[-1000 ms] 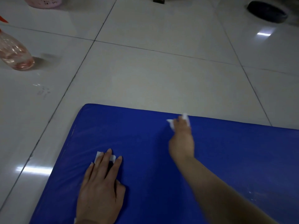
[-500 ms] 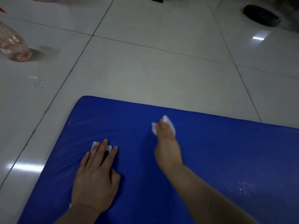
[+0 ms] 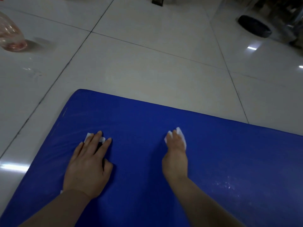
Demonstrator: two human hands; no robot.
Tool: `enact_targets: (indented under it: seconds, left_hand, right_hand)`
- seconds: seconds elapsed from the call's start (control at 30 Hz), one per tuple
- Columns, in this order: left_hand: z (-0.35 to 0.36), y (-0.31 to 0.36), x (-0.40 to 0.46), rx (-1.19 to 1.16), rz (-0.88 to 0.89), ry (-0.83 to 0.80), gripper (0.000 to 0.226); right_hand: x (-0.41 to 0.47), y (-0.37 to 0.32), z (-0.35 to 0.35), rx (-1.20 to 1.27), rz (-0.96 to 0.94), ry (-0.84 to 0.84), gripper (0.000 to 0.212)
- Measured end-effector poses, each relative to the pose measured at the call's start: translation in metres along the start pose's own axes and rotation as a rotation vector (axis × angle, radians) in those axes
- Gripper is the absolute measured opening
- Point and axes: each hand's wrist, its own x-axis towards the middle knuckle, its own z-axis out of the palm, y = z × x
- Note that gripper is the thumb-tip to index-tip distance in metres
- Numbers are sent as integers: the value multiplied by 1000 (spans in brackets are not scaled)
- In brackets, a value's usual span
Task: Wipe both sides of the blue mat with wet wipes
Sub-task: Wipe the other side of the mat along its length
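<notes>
The blue mat (image 3: 213, 161) lies flat on the tiled floor and fills the lower part of the view. My left hand (image 3: 88, 164) rests flat on it near the left edge, straight fingers pressing a white wet wipe (image 3: 88, 136) that shows at the fingertips. My right hand (image 3: 176, 156) is at the mat's middle, its fingers curled over a second, bunched wet wipe (image 3: 181, 135) held against the surface. Wet streaks glisten on the mat at the right (image 3: 227, 185).
A pink translucent bottle (image 3: 11, 38) lies on the white tiles at the far left. A black round object (image 3: 254, 27) sits on the floor at the back right, with dark clutter behind it. Bare tiles stretch beyond the mat's far edge.
My right hand has pulled back from the mat's far edge toward me, dragging its wipe. My left hand stayed pressed on its wipe.
</notes>
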Motion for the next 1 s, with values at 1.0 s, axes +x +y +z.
enact_targets:
  seconds: [1.0]
  left_hand:
    - [5, -13, -67, 47, -2, 22, 60]
  right_hand:
    - [-75, -13, 0, 170, 141, -20, 58]
